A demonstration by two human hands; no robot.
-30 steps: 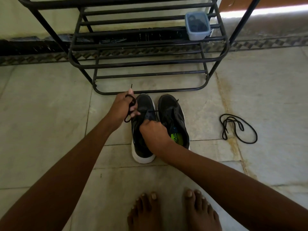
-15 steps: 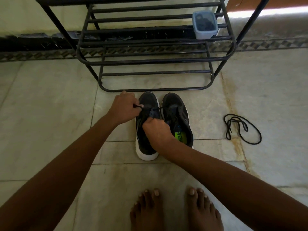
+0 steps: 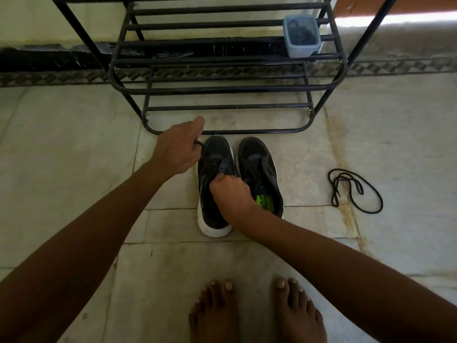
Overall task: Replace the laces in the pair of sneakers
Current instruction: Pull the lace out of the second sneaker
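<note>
We see two dark sneakers side by side on the tiled floor (image 3: 74,149), toes toward the black metal shoe rack (image 3: 222,90), heels toward our bare feet (image 3: 257,310). Left sneaker (image 3: 212,194) has a white sole, and its eyelets show bare near the toe end. Right sneaker (image 3: 259,169) shows a green insole at the opening; dark lace seems present over its tongue, though detail there is too murky to confirm. Left hand (image 3: 176,149) sits just beside the left sneaker's toe, fingers curled around a black lace (image 3: 199,144), only a small loop of which shows at the fingers. Right hand (image 3: 231,191) is over the left sneaker's tongue area, fingers curled in a pinch at the eyelet row; we can't tell exactly what it pinches, lace or tongue. A second black lace (image 3: 356,189) lies loose in a coil on the floor, well apart to the right of the pair, touching nothing else. On the rack's middle shelf, right end, sits a small clear plastic container (image 3: 301,35) with dark contents, not identifiable.
</note>
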